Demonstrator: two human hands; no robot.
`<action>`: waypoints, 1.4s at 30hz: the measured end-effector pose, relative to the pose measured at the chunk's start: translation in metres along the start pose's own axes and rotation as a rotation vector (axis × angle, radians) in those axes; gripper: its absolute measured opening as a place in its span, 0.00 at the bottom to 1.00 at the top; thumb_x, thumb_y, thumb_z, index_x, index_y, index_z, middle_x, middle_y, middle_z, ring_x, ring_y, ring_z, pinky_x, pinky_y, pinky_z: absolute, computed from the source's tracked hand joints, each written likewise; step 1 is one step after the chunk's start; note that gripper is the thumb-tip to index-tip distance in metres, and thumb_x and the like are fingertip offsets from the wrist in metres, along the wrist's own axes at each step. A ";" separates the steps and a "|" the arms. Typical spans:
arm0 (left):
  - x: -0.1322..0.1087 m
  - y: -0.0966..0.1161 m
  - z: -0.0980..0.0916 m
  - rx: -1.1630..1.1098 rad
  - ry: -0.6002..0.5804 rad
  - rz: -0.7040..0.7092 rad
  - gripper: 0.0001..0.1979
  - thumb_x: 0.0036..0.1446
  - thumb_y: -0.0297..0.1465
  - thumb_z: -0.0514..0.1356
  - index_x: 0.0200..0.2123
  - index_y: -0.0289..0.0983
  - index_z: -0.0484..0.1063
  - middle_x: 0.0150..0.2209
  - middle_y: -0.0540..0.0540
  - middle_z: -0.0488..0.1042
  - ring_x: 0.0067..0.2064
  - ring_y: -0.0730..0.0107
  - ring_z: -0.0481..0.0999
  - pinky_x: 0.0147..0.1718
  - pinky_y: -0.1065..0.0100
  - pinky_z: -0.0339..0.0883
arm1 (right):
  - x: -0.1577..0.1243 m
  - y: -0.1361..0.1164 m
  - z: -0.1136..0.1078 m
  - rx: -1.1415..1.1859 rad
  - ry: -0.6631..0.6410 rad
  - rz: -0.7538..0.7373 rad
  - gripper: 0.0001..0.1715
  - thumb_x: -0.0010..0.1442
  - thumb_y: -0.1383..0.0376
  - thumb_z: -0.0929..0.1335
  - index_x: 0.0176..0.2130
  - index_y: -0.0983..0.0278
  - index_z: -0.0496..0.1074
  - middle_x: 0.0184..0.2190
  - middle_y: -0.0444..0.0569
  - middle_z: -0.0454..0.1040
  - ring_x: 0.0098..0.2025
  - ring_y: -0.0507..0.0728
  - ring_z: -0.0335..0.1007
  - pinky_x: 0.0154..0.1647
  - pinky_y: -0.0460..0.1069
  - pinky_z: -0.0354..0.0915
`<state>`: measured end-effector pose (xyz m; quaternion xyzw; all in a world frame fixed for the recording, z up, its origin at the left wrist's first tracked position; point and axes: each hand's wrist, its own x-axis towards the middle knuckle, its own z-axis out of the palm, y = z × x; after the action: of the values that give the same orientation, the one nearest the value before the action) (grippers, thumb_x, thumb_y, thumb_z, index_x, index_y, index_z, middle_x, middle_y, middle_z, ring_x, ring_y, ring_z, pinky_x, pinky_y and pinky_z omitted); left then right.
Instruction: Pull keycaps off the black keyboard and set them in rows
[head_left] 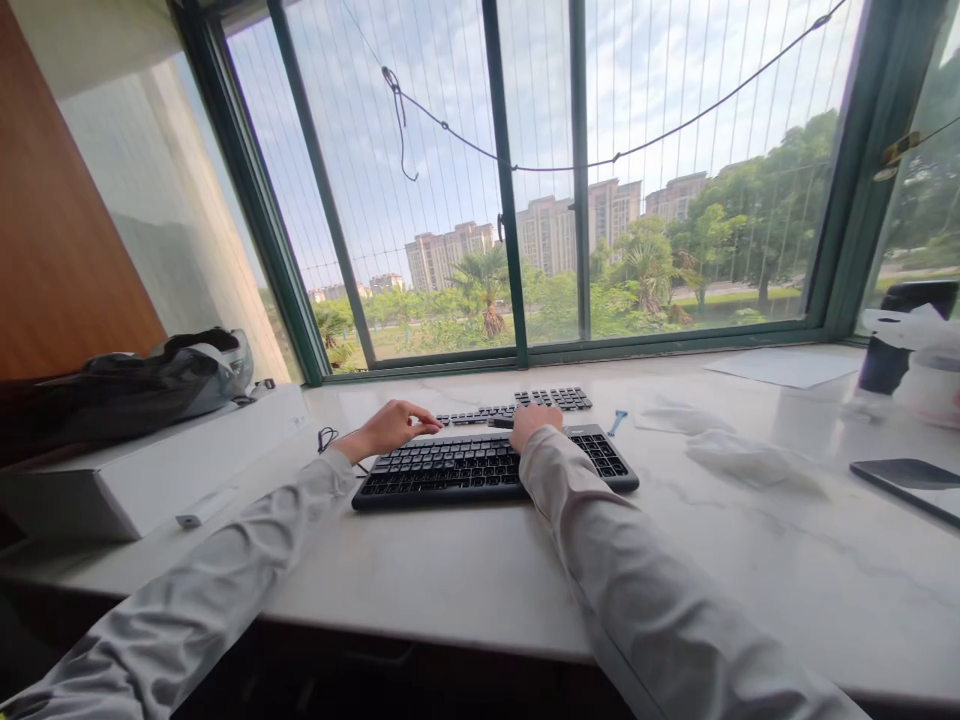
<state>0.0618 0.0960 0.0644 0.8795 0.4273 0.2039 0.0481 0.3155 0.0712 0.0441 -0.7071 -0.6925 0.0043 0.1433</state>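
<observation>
Keyboard [442,470] flat on white tabletop [450,585], in front of window, directly under both hands. Behind its back edge, loose keys [474,414] in a long strip, plus a second, blockier set of loose keys [564,397] farther back and to the right. Both sets in tidy rows, roughly like the layout on the board.

Left hand [397,428] above left part of keyboard's back edge, thumb and fingertips drawn together as if in a pinch; too small to tell whether anything between them. Right hand [532,424] over the back edge too, right of centre, fingers curled around what looks like a dark slim item [501,423] pointing left; exact kind unclear.

Progress, as a judgement: part-way. Done, by the look of it: many keys off the board and sorted behind it. Left: loose keys not seated in the board. Board itself dark all over with pale outlines, so number of spots with keys on, or bare, impossible to count. Also unclear from one view: keys coming off or going back on. Right part of keyboard partly hidden by right hand and sleeve.

Off to the right, just past the board's corner, small blue tool [618,422] on tabletop, not in either hand. Farther right, crumpled clear plastic [750,457], well apart from keyboard.
</observation>
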 end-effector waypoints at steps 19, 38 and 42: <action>-0.047 0.007 0.039 -0.038 0.204 0.081 0.16 0.50 0.49 0.63 0.33 0.45 0.81 0.31 0.51 0.77 0.32 0.73 0.73 0.31 0.71 0.59 | 0.005 -0.046 0.038 1.545 0.189 -0.149 0.24 0.52 0.47 0.67 0.22 0.61 0.57 0.17 0.40 0.55 0.21 0.50 0.50 0.23 0.48 0.52; -0.043 0.005 0.040 -0.132 0.096 0.038 0.19 0.49 0.49 0.63 0.35 0.42 0.80 0.33 0.48 0.77 0.34 0.68 0.72 0.31 0.70 0.61 | -0.010 -0.077 0.048 1.798 0.026 -0.146 0.25 0.47 0.46 0.71 0.25 0.62 0.60 0.20 0.38 0.56 0.21 0.48 0.47 0.21 0.46 0.48; -0.044 0.008 0.039 -0.110 0.092 0.033 0.20 0.49 0.50 0.62 0.36 0.42 0.80 0.33 0.47 0.77 0.34 0.68 0.72 0.31 0.70 0.61 | -0.015 -0.080 0.045 1.808 0.010 -0.155 0.27 0.47 0.44 0.70 0.26 0.61 0.58 0.19 0.37 0.54 0.20 0.48 0.46 0.21 0.46 0.48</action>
<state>0.0589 0.0610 0.0174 0.8722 0.4027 0.2679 0.0731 0.2271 0.0650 0.0143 -0.2764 -0.4699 0.5337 0.6465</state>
